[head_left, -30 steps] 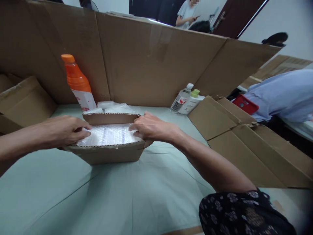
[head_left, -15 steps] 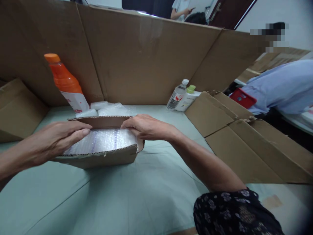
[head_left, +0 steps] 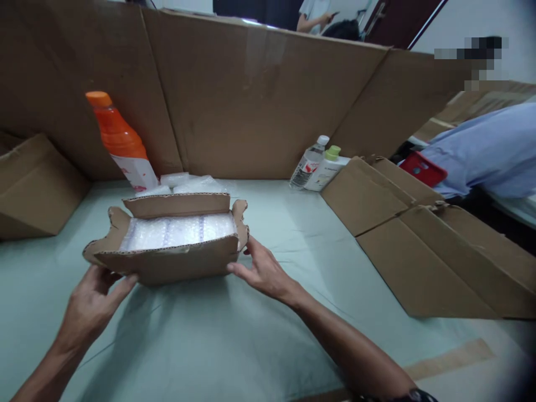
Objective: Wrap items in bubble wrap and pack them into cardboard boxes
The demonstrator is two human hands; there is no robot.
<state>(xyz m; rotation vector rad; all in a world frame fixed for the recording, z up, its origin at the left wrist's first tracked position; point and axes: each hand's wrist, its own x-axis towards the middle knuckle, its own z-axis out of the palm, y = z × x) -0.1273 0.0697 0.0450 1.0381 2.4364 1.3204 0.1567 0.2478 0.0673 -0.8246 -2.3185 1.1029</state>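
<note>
A small open cardboard box (head_left: pixel 176 262) sits on the pale green table (head_left: pixel 234 335), its flaps spread. White bubble wrap (head_left: pixel 180 231) fills its inside. My left hand (head_left: pixel 90 304) is at the box's near left corner, fingers curled up against the flap and wall. At the near right corner my right hand (head_left: pixel 262 273) has its fingers stretched out, their tips touching the box's wall.
An orange bottle (head_left: pixel 121 142) and wrapped white packets (head_left: pixel 188 183) stand behind the box. A clear bottle (head_left: pixel 309 163) and a green-capped bottle (head_left: pixel 326 166) lean at the back. Cardboard walls (head_left: pixel 259 100) enclose the table; flattened cardboard (head_left: pixel 422 245) lies right. A person in a blue sleeve (head_left: pixel 489 151) sits at the right.
Both hands have come off the bubble wrap on top and dropped to the box's near lower corners. The side flaps now stand open.
</note>
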